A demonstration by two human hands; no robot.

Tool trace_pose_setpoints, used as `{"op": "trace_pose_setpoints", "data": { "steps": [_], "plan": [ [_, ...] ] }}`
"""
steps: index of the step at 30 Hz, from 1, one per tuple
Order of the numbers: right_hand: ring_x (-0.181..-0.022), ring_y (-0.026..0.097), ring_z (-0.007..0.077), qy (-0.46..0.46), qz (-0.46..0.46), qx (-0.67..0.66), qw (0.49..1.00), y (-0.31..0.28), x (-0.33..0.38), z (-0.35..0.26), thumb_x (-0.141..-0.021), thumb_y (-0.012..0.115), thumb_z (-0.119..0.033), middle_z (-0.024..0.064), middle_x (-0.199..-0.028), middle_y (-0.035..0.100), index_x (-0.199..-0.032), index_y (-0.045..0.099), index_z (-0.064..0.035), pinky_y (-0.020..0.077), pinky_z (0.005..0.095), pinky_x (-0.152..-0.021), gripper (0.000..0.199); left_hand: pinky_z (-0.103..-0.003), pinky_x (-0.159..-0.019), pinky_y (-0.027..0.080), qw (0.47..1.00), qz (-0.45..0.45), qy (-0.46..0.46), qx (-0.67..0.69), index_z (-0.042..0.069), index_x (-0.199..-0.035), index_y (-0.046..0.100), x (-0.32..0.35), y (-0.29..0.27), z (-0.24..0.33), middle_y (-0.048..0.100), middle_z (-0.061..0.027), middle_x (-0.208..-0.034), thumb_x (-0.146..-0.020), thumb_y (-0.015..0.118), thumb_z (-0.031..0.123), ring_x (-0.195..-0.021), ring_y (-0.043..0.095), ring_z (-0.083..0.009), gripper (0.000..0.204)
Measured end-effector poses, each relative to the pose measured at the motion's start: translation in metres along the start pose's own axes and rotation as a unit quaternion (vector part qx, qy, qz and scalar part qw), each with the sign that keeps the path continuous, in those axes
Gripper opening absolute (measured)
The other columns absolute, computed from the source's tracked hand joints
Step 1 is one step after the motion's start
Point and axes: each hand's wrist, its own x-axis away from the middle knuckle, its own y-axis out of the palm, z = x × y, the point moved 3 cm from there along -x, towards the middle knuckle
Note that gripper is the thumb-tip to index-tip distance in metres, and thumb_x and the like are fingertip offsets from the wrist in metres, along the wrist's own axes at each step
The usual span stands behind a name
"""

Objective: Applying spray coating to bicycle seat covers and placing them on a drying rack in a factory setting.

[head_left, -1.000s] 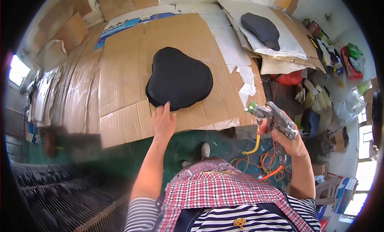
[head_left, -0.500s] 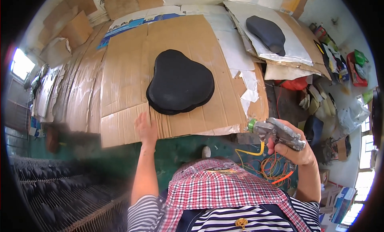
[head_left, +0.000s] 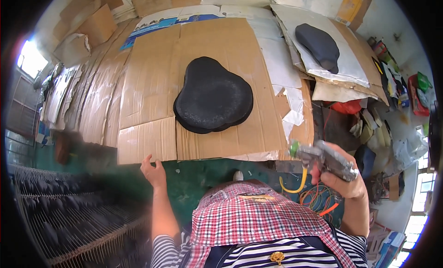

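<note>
A black, three-lobed padded piece shaped like a bicycle saddle [head_left: 213,95] lies on the brown cardboard sheet [head_left: 147,102] in front of me. Its top carries a greyish, speckled film, and the edge of a second black layer shows beneath it. My right hand [head_left: 344,173] is closed around the grip of a spray gun [head_left: 323,158], grey and smeared, with a green ring at its nozzle end and a yellow hose below. The nozzle points left, below and right of the pad. My left hand [head_left: 153,171] is empty, fingers loosely bent and apart, at the cardboard's front edge.
Another dark saddle-shaped pad [head_left: 317,47] rests on a white-covered stack at the far right. At lower left stands a spiky rack [head_left: 87,222] with dark pieces on it. Orange hoses [head_left: 325,201] coil on the green floor beside me.
My left hand has drawn back from the cardboard toward me and left. A greyish film now shows on the pad's top, which was plain black. The spray gun stays in my right hand.
</note>
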Motion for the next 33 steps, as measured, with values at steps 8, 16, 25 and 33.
{"op": "trace_pose_setpoints", "data": {
  "steps": [8,16,25,33],
  "plan": [
    [-0.072,0.055,0.0123,-0.049,0.136,0.022,0.989,-0.028,-0.014,0.0,-0.081,0.062,-0.011,0.0065,-0.085,0.056,-0.129,0.04,0.003,0.0472,0.0251,-0.067,0.055,-0.04,-0.088,0.039,0.999,-0.014,0.019,0.024,0.005,-0.101,0.058,0.0,0.014,0.021,0.058,-0.012,-0.102,-0.071,0.061,0.003,-0.099,0.05,-0.0317,0.03],
    [-0.071,0.053,0.0103,0.015,0.134,0.052,0.99,-0.048,0.024,0.004,-0.079,0.064,-0.008,0.0057,-0.084,0.057,-0.129,0.041,0.0036,0.0453,0.0235,-0.068,0.056,-0.04,-0.086,0.041,0.998,0.0,0.014,0.067,0.004,-0.098,0.059,-0.019,0.014,0.036,0.06,-0.0129,-0.098,-0.074,0.06,0.005,-0.095,0.054,-0.0316,0.024],
    [-0.075,0.056,0.0121,-0.042,0.053,-0.018,0.998,-0.018,-0.023,0.007,-0.08,0.061,-0.004,0.0072,-0.087,0.058,-0.129,0.04,0.0035,0.0471,0.0259,-0.069,0.053,-0.037,-0.084,0.044,0.987,-0.065,0.04,0.145,0.001,-0.097,0.061,-0.02,0.072,0.072,0.061,-0.0148,-0.093,-0.073,0.06,0.005,-0.092,0.057,-0.0304,0.025],
    [-0.07,0.055,0.0131,-0.074,0.094,0.011,0.993,-0.031,-0.027,-0.006,-0.081,0.06,-0.006,0.0071,-0.082,0.057,-0.128,0.04,0.0036,0.0467,0.0263,-0.066,0.052,-0.034,-0.081,0.045,0.972,-0.16,-0.009,0.171,0.003,-0.103,0.06,-0.025,0.108,0.084,0.062,-0.0117,-0.094,-0.078,0.06,0.01,-0.089,0.059,-0.0257,0.026]
  ]
}}
